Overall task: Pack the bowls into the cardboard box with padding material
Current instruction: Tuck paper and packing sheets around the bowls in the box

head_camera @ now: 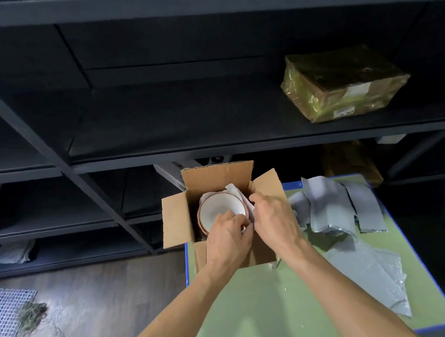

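Note:
An open cardboard box stands at the far left corner of a green table. Inside it lie stacked white bowls with reddish rims, the top one facing up. White padding paper lines the box's right inner side behind the bowls. My left hand reaches over the near box wall, its fingers closed on the top bowl's near rim. My right hand sits over the box's right edge, fingers pinching the padding paper beside the bowls.
Several grey padding sheets lie on the green table right of the box, one more nearer. Dark shelving stands behind, with a taped brown parcel on it. Wooden floor and a mesh mat lie left.

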Available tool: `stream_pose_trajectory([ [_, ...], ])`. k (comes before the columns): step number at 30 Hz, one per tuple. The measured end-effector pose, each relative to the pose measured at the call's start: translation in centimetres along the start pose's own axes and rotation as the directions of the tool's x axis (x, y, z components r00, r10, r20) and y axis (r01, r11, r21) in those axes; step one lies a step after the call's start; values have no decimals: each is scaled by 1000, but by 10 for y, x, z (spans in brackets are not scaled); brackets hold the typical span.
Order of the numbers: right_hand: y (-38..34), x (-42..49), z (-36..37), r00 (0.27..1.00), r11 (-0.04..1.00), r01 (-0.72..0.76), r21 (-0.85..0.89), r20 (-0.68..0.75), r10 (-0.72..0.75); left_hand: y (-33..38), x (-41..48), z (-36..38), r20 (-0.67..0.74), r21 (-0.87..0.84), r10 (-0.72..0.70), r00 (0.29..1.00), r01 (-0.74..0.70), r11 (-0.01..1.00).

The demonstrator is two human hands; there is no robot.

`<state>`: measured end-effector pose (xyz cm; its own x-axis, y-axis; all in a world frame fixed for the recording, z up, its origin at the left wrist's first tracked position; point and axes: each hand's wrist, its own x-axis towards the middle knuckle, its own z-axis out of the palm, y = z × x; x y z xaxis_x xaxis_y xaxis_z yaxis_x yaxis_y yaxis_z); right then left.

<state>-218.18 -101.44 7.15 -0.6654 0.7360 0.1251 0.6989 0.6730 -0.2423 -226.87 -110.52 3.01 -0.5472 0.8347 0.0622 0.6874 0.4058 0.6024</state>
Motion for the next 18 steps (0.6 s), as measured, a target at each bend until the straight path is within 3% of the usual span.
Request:
stream_pose_trajectory([
  [7, 15, -8, 0, 1000, 998, 6, 58, 0, -6, 14, -3, 5, -1, 50, -62, 998, 62, 997],
  [15, 8, 32, 4, 983, 968, 146, -203, 139, -119, 17, -3, 1, -15, 4, -125, 992, 125, 992],
  [18, 6, 44, 2, 985, 979, 117, -168, 145, -93, 13, -3, -1, -24, 42, -104, 994, 105, 994],
])
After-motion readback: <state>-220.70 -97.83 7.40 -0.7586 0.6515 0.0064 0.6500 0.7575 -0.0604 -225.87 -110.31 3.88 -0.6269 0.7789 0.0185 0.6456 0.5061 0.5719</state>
